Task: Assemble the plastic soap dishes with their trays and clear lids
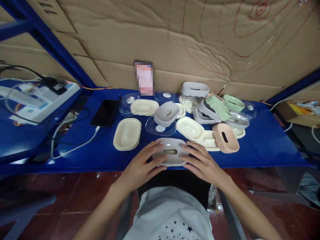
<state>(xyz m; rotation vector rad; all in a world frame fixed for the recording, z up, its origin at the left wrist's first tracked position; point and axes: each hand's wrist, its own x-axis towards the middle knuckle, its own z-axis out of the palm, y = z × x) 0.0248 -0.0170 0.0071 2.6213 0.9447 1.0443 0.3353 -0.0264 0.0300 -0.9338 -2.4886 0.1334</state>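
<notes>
A grey oval soap dish (170, 144) with a slot in its middle lies at the blue table's front edge. My left hand (146, 160) grips its left end, fingers over the rim and inner face. On the opposite end, my right hand (201, 160) holds it with fingertips on the rim. Just behind it is a clear oval lid (160, 128) with a round white sticker, and a second grey dish (167, 114) rests partly over that lid. Cream oval trays (127, 134) sit stacked at the left. To the right, a peach dish (226, 138) leans on cream pieces.
Green dishes (217, 107) and more grey dishes (195, 89) are piled at the back right. A black phone (105, 113) with a white cable lies at the left. Another phone (145, 78) leans against the cardboard wall (120, 40). A power strip (47, 103) sits far left.
</notes>
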